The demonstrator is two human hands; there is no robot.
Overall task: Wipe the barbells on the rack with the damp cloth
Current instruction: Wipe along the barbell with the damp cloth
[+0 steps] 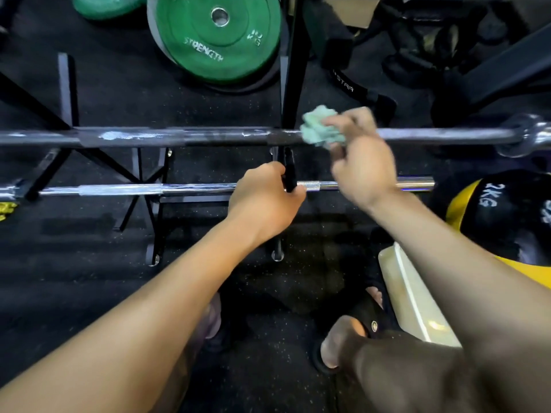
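On the upper barbell of a black rack, a person's right hand is pressing a bunched green cloth, fingers curled around it; white smudges left of the cloth are awaiting wiping. Below, the left hand is gripping the rack's post, beside the lower barbell, seemingly still undone.

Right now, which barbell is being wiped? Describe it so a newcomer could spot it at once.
Start at the green weight plate leaning behind the black rack. Just below it in the picture runs the upper barbell, dark with whitish smears, where the right hand presses a green cloth. The lower barbell is thinner, shiny chrome.
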